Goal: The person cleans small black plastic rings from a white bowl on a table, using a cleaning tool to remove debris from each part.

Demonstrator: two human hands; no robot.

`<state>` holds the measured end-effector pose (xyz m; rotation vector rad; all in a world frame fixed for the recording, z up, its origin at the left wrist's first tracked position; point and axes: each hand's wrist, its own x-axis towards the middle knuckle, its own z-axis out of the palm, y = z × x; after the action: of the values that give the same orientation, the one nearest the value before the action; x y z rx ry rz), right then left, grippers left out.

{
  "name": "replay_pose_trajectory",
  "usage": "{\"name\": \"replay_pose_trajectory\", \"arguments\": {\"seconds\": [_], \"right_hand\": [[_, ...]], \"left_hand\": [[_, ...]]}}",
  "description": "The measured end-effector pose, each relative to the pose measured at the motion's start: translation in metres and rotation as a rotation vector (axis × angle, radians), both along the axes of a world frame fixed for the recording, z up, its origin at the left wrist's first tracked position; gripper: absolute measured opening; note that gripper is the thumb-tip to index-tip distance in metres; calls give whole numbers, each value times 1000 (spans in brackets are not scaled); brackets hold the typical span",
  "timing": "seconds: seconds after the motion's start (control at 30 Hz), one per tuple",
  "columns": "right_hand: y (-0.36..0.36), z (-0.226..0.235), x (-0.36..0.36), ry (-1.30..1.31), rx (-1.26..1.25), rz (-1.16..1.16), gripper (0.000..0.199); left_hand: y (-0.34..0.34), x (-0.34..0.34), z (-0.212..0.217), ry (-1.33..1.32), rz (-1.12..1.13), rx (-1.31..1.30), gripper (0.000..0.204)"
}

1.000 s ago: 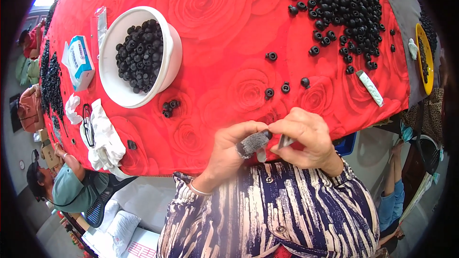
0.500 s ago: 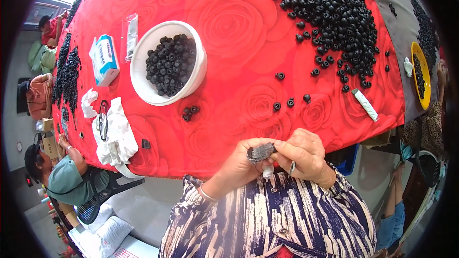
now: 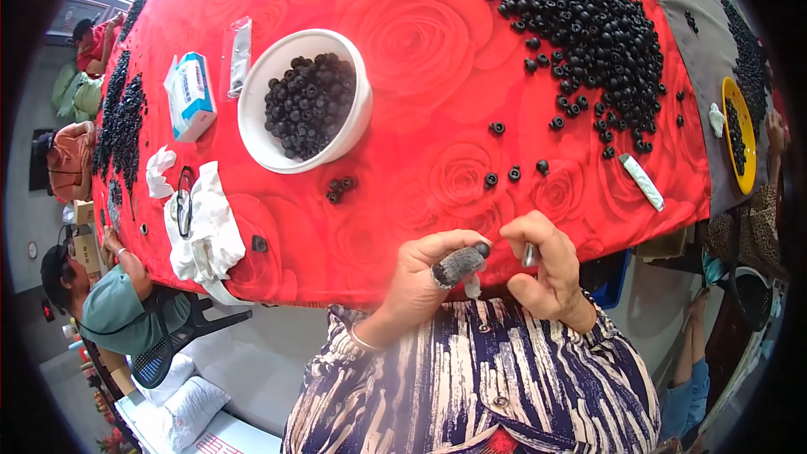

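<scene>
The left hand [image 3: 410,287] pinches a small black piece [image 3: 482,249] at its fingertips, over the near edge of the counter [image 3: 361,240]. The piece is rounded and smooth, with a dull shine; which way its opening faces cannot be told. A grey fabric sleeve [image 3: 459,267] wraps a finger of that hand, its long axis slanting from lower left to upper right, with the sleeve's upper end by the black piece. It looks knitted and fuzzy, rough against the smooth piece.

The right hand [image 3: 551,277] is just beside, apart from the black piece, its fingers curled around a short metal tool [image 3: 529,255]. The visible part is narrow and shiny, its long axis nearly upright in the view; its far end is hidden, so its full shape cannot be told.

The counter is covered in red, rose-printed cloth. Farther off lies a heap of black pieces [image 3: 588,42], many of them round with ring-like openings. A round white bowl [image 3: 357,122], smooth-walled, holds more of them. Right of it, a slim pale packet [image 3: 642,183] slants from upper left to lower right. On the left, a crumpled white cloth [image 3: 210,240] lies in soft folds.
</scene>
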<state>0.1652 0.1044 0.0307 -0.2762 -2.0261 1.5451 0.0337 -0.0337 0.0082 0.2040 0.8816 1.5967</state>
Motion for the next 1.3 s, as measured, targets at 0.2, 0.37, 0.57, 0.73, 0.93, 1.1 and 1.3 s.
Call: {"name": "replay_pose_trajectory", "arguments": {"seconds": [0.2, 0.37, 0.57, 0.73, 0.93, 1.1, 1.3], "right_hand": [[5, 6, 4, -210, 70, 26, 25], [5, 3, 3, -229, 152, 4, 19], [3, -1, 2, -250, 169, 6, 18], [4, -1, -1, -270, 158, 8, 20], [5, -3, -2, -265, 146, 5, 21], [6, -5, -3, -263, 141, 12, 21], [8, -7, -3, -263, 147, 20, 21]], "left_hand": [[2, -2, 6, 109, -54, -23, 22], [1, 2, 5, 209, -46, -15, 22], [2, 1, 5, 241, -58, -26, 23], [3, 0, 6, 219, -57, -84, 24], [4, -1, 6, 209, -48, -104, 25], [5, -1, 4, 216, -28, -116, 25], [7, -2, 4, 270, -32, -107, 23]]}}
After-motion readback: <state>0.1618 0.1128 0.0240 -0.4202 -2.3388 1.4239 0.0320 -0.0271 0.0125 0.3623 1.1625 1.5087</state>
